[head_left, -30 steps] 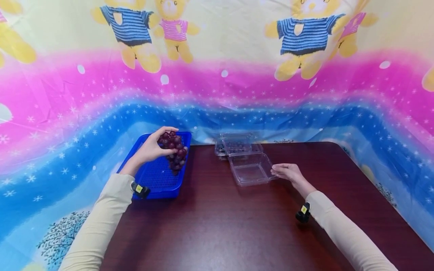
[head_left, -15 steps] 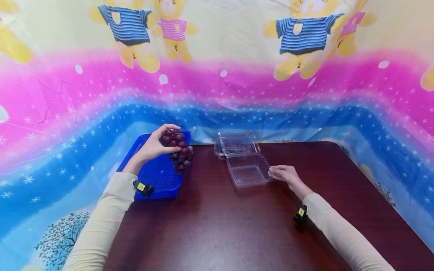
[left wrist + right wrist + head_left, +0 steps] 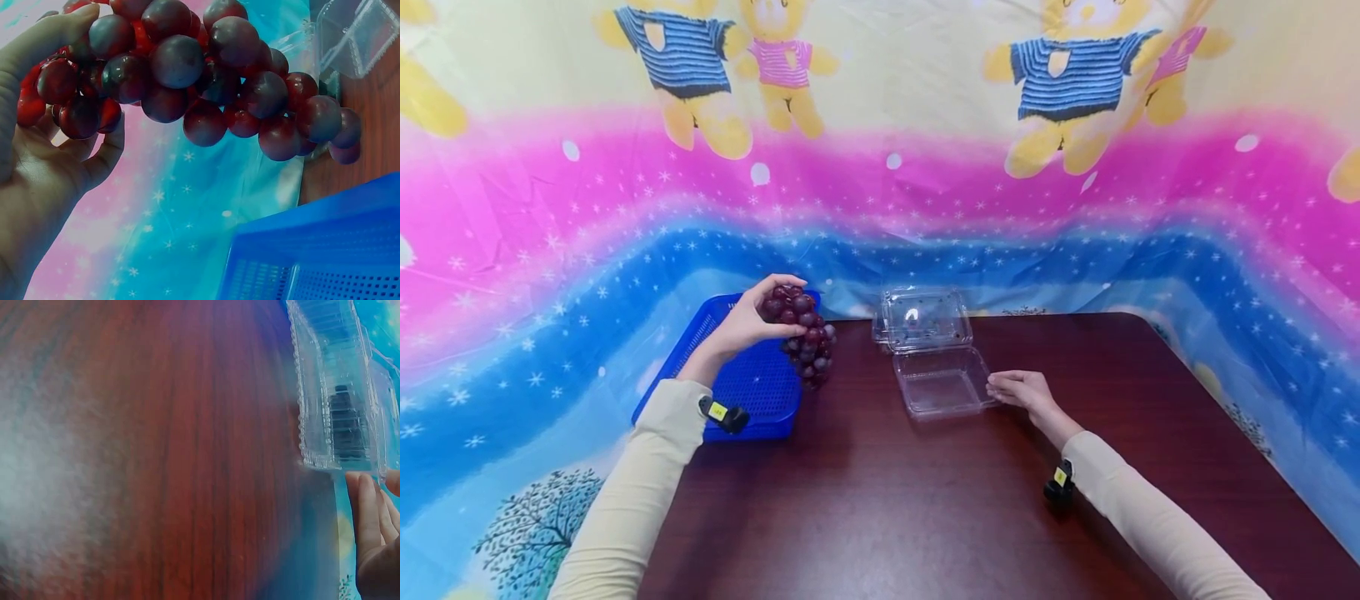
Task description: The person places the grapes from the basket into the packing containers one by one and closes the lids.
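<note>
Curled around the top of a bunch of red grapes (image 3: 801, 333), the left hand (image 3: 741, 325) holds it in the air over the right edge of the blue basket (image 3: 745, 392), the bunch hanging long-axis downward. Further right on the table (image 3: 880, 500) lies the open clear box (image 3: 938, 383), its lid tipped up toward the far edge; the right hand (image 3: 1021, 390), fingers fairly straight, touches its right rim. Only the left wrist view shows the thumb pressing the grapes; the right wrist view shows fingertips (image 3: 369, 506) at the box corner.
</note>
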A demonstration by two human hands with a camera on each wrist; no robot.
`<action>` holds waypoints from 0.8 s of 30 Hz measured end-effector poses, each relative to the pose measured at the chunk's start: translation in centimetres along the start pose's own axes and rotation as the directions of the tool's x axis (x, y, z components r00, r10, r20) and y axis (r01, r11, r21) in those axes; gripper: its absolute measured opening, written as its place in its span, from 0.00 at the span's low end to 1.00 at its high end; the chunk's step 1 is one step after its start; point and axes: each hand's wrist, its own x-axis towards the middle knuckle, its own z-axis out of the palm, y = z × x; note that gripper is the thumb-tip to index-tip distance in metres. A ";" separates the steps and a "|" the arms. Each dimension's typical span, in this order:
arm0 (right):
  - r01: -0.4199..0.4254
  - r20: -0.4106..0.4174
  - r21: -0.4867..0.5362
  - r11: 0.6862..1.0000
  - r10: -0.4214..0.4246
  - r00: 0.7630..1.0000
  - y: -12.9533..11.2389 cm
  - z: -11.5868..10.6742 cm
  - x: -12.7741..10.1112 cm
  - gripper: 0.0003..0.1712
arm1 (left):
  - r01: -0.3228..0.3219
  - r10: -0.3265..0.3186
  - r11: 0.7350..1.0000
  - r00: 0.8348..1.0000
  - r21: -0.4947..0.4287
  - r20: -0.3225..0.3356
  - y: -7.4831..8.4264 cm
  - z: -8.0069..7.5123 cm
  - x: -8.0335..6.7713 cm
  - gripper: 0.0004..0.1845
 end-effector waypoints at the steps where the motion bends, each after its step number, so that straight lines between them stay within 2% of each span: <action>1: 0.004 0.001 -0.018 1.000 -0.004 1.000 0.0 0.1 -0.1 0.25 | -0.004 0.004 1.000 1.000 -0.003 0.001 -0.1 0.1 0.0 0.33; 4: 0.000 -0.019 -0.044 0.999 -0.001 1.000 0.1 0.4 -0.2 0.24 | -0.014 0.014 1.000 1.000 -0.017 -0.001 -0.2 0.3 0.1 0.33; 10: -0.025 -0.042 -0.028 0.999 0.024 0.999 -0.1 0.9 -0.5 0.24 | 0.001 -0.001 0.998 1.000 -0.062 0.002 0.0 0.8 0.2 0.33; 19: -0.046 -0.052 -0.046 0.998 0.043 0.998 -0.5 1.3 -1.0 0.24 | 0.026 -0.026 0.999 0.999 -0.020 0.023 2.1 2.1 -0.1 0.32; 24: -0.072 -0.075 -0.042 0.996 0.069 0.995 -0.6 1.6 -0.8 0.23 | 0.021 -0.020 1.000 0.999 -0.021 0.032 2.2 2.4 0.0 0.32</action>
